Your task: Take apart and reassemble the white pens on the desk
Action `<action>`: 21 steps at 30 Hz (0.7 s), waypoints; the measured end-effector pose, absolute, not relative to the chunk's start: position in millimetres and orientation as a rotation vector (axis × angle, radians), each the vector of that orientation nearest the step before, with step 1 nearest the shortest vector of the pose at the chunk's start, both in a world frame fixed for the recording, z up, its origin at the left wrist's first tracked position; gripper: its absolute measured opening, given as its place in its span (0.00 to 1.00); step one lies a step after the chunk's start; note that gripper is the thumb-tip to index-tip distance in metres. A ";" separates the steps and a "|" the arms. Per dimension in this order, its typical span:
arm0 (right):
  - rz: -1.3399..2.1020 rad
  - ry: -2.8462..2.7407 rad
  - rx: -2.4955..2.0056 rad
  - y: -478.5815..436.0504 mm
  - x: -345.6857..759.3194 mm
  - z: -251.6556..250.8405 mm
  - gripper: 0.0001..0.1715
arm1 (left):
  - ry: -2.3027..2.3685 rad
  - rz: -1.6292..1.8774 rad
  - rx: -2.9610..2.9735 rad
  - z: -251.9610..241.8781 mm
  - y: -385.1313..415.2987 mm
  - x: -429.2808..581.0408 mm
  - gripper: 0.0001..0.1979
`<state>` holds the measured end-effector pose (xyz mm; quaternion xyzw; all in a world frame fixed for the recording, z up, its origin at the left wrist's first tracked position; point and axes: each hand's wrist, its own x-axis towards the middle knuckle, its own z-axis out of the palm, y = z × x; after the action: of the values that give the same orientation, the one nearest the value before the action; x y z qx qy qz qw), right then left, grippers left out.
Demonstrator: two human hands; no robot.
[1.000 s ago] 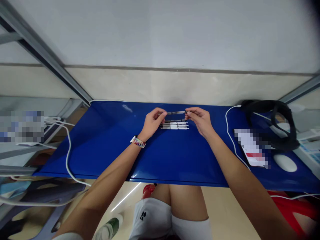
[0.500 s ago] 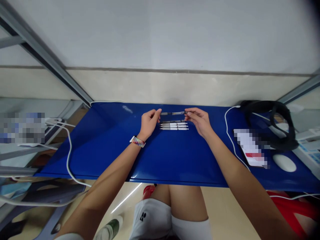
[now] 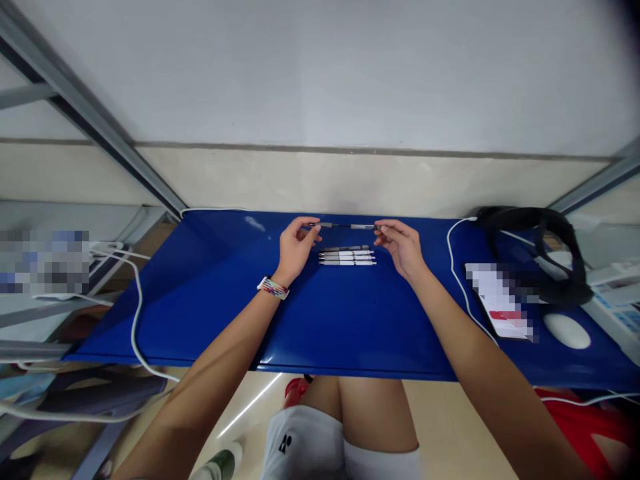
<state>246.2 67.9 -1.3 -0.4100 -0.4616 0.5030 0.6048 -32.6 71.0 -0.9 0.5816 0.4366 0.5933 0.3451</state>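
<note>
Above the far part of the blue desk, a slim pen is stretched level between my two hands. A thin dark section shows between its two thicker greyish parts. My left hand pinches the left end with thumb and fingers. The right end is pinched by my right hand. Just below on the desk lies a neat row of several pens: a dark pen at the far side and white-and-grey pens nearer me, all side by side and pointing left.
On the right of the blue desk lie a phone, a white mouse, a black headband-like device and a white cable. Another white cable hangs over the left edge. A wall stands behind.
The held pen now spans a longer stretch, with a thin dark section showing in its middle. My hands have moved slightly apart. The row of pens stays put.
</note>
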 end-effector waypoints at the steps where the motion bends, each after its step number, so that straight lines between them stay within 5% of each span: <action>1: 1.166 -1.047 -0.943 67.9 246.2 -1.0 0.13 | 1.134 1.545 1.501 -1.1 71.3 -33.0 0.12; 21: 1.065 -0.978 -0.966 69.2 248.9 1.7 0.10 | 1.143 1.565 1.401 4.1 69.9 -33.4 0.13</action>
<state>248.9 69.2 1.7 -0.4243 -0.4297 0.4678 0.6453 -33.4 69.9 4.1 0.5451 0.4446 0.6091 0.3664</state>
